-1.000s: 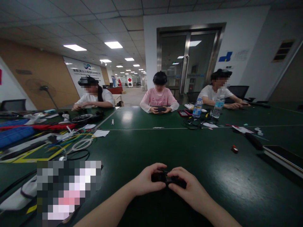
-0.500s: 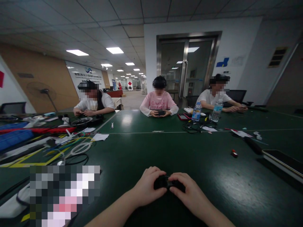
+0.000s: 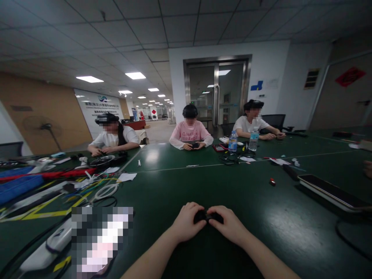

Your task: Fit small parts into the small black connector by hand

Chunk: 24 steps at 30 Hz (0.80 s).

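Between my two hands is a small black object (image 3: 200,216), largely covered by the fingers, so its exact kind cannot be made out. My left hand (image 3: 185,224) grips its left end, with the thumb on the near side and the fingers curled over the far side. On the other end, my right hand (image 3: 228,224) is closed in the same way, its thumb and index finger close to the left hand's fingertips. Both hands are low over the dark green table (image 3: 162,190).
A small red item (image 3: 272,181) and a large phone-like device (image 3: 328,190) lie to the right. Cables (image 3: 106,192), a white power strip (image 3: 46,252) and a blue tray (image 3: 21,188) crowd the left. Several people sit opposite, near two water bottles (image 3: 253,139).
The camera view has turned a little to the right and up. Both hands still hold the black object, the fingers slightly nearer together. Part of someone's hand now shows at the right edge.
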Each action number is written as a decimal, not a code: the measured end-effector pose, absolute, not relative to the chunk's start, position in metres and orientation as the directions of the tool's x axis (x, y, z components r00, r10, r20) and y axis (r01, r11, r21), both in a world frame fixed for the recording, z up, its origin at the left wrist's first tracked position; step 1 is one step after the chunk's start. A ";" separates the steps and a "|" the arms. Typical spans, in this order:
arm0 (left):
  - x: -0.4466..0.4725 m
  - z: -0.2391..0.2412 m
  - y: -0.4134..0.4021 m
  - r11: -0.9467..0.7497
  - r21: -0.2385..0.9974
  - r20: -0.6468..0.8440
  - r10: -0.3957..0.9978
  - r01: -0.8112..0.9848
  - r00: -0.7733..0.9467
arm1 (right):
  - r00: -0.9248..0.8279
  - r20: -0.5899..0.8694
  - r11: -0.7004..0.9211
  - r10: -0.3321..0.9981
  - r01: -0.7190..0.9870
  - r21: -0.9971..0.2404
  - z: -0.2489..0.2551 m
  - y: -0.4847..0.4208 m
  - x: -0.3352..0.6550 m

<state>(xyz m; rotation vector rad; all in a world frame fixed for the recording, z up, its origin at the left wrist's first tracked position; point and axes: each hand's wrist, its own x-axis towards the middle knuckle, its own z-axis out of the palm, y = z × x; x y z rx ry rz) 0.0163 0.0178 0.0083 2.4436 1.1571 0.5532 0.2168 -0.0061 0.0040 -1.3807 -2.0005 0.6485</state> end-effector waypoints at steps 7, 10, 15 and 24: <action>0.025 0.015 0.006 -0.603 0.381 0.203 0.794 0.701 0.573 | -0.255 0.227 0.341 0.940 0.672 -0.657 0.009 -0.009 0.213; 0.027 0.015 0.004 -0.598 0.332 0.210 0.801 0.729 0.561 | -0.242 0.235 0.337 0.941 0.695 -0.636 0.010 -0.010 0.210; 0.029 0.015 0.001 -0.581 0.260 0.216 0.813 0.771 0.540 | -0.220 0.228 0.315 0.948 0.741 -0.593 0.010 -0.012 0.208; 0.030 0.012 0.001 -0.563 0.180 0.206 0.823 0.807 0.529 | -0.236 0.200 0.306 0.951 0.809 -0.501 0.010 -0.012 0.202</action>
